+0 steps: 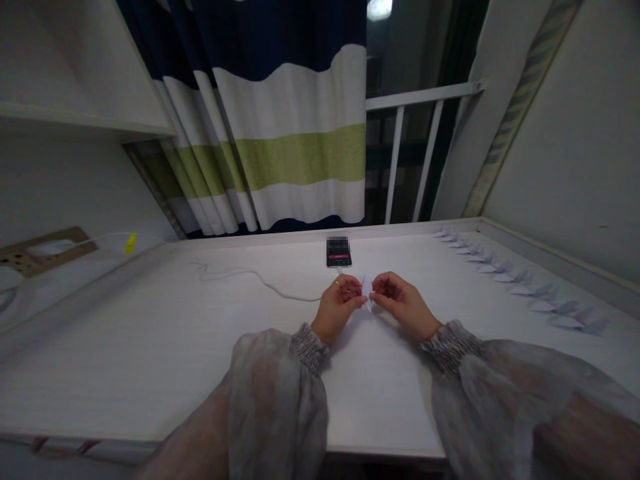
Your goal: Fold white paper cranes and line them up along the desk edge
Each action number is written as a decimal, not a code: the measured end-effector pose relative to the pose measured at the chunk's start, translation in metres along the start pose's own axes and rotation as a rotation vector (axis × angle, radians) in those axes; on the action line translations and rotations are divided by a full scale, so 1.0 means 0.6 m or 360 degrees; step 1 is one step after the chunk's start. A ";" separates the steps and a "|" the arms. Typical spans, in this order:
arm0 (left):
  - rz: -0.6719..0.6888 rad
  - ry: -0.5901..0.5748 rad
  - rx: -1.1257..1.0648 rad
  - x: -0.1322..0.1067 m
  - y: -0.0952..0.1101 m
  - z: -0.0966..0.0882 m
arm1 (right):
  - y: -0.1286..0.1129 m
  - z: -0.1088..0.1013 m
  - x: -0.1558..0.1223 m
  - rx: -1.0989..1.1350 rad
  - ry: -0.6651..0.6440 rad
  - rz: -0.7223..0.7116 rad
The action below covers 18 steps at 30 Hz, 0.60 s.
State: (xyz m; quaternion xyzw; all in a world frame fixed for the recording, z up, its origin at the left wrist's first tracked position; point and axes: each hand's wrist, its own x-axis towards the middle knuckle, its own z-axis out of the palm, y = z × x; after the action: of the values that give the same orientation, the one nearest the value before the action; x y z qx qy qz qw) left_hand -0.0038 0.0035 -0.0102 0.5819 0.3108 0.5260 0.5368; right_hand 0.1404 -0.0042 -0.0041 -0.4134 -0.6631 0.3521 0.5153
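Observation:
My left hand (340, 305) and my right hand (403, 303) meet over the middle of the white desk (150, 347). Between their pinched fingertips they hold a small folded piece of white paper (367, 292). Both hands are closed on it, the left from the left side, the right from the right. A ring shows on a left finger. Sheer grey sleeves cover both forearms.
A phone (339, 252) lies just beyond the hands, with a white cable (240, 273) running left toward a socket board (40, 250). A row of several folded paper figures (520, 287) lines the desk's right side. A striped curtain (290, 153) and a white railing (415, 133) stand behind.

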 end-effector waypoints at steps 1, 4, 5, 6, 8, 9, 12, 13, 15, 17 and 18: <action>0.0021 -0.0018 0.0041 -0.001 -0.001 0.000 | 0.000 0.000 0.000 -0.0010 -0.0004 0.0004; 0.0069 -0.0040 0.0124 -0.002 -0.002 0.000 | -0.001 0.001 0.000 -0.0020 -0.0018 0.0036; 0.0070 -0.0035 0.0121 -0.002 -0.002 0.000 | -0.001 0.001 0.000 0.0001 -0.0031 0.0055; 0.0065 -0.0028 0.0104 -0.003 -0.002 0.000 | -0.002 0.001 0.001 0.0040 -0.0048 0.0080; 0.0044 -0.0019 0.0051 -0.002 -0.002 0.001 | -0.003 0.001 0.001 0.0149 -0.0084 0.0129; 0.0031 -0.0019 0.0025 -0.002 -0.001 0.001 | -0.004 0.001 0.002 0.0204 -0.0098 0.0147; -0.0008 -0.0027 -0.0042 -0.001 0.000 0.002 | -0.005 0.001 0.002 0.0331 -0.0113 0.0189; -0.0022 -0.0024 -0.0065 -0.001 0.000 0.003 | -0.005 0.001 0.002 0.0362 -0.0112 0.0201; -0.0045 -0.0018 -0.0108 0.000 0.001 0.003 | -0.006 0.001 0.001 0.0417 -0.0107 0.0223; -0.0053 -0.0025 -0.0145 -0.001 0.002 0.003 | -0.007 0.001 0.001 0.0461 -0.0100 0.0240; -0.0051 -0.0029 -0.0154 -0.001 0.003 0.003 | -0.008 0.001 0.000 0.0477 -0.0096 0.0246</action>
State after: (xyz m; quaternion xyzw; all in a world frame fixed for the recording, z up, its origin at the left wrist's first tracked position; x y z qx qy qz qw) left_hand -0.0026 0.0019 -0.0087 0.5548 0.2893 0.5266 0.5754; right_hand 0.1388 -0.0061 0.0004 -0.3708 -0.5845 0.4978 0.5226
